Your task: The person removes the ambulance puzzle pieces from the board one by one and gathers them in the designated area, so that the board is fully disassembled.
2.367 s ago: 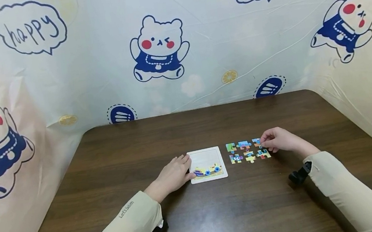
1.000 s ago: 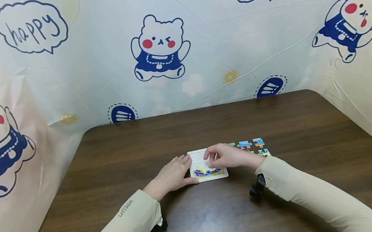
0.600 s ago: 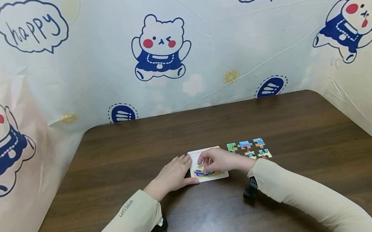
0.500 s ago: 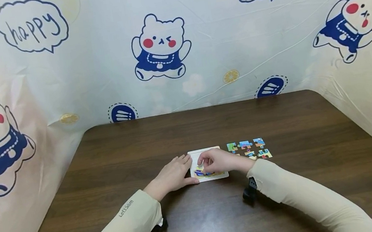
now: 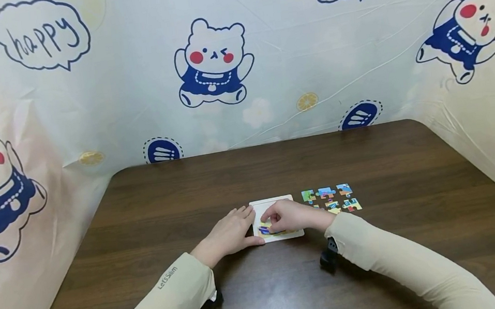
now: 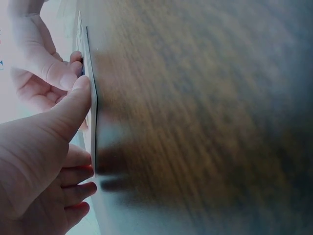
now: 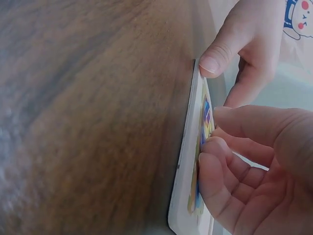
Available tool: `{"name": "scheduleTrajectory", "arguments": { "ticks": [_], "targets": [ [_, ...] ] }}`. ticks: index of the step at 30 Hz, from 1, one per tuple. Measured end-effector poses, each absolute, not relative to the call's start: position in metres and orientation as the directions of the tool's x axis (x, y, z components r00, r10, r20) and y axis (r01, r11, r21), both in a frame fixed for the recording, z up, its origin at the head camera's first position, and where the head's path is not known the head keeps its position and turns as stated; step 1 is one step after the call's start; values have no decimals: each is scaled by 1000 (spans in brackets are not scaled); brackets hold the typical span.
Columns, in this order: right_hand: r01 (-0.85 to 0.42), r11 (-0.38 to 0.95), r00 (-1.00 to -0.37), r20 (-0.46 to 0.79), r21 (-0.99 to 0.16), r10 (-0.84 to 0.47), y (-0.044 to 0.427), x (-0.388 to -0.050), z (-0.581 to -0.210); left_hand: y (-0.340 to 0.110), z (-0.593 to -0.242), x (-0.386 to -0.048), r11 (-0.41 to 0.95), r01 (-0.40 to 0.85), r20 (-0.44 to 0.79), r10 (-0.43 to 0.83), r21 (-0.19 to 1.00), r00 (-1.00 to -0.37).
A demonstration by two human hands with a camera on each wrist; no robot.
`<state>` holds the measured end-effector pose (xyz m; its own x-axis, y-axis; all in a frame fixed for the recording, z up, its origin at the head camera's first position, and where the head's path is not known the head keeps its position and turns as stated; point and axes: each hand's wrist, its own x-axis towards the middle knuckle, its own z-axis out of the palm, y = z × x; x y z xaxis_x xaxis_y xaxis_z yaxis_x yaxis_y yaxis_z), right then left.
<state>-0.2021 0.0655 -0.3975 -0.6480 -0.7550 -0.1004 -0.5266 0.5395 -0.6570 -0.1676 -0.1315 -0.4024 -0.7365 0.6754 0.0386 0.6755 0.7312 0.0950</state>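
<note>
A white puzzle tray [image 5: 272, 202] lies flat on the table with part of a colourful picture along its near side. My left hand [image 5: 230, 233] lies at the tray's left edge, thumb along the near corner and fingers extended. My right hand [image 5: 289, 213] is over the tray, fingers bent down to the picture. In the right wrist view its thumb and fingertips close around a yellow and blue puzzle piece [image 7: 208, 120], low against the tray; the fingers partly hide it. Several loose puzzle pieces [image 5: 326, 192] lie in two rows right of the tray; the right hand and forearm cover some.
The dark wooden table [image 5: 177, 195] extends around the tray on every side. A patterned curtain [image 5: 126, 87] stands behind it and at both sides. Black wrist cameras [image 5: 328, 256] hang below the beige sleeves.
My right hand has moved left from beside the loose pieces to above the tray, then slightly lower toward its near-left part. My left hand has stayed at the tray's left edge, its thumb shifting slightly.
</note>
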Motion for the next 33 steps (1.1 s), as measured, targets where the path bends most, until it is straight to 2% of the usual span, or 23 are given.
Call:
{"name": "scheduleTrajectory", "arguments": {
  "ticks": [7,21,33],
  "targets": [
    [-513,518,-654,-78,-684,-752,66,-202,-398,-132,-402,-167,726,680,52,679,99,-732],
    [-320,448,-690,-119,-835,-714,68,-202,-400,-131,-402,-168,738,667,19,669,104,-743],
    [-298,465,-716,-128,-834,-687,68,-202,-401,-131,-402,-169,736,670,25,671,95,-741]
  ]
}}
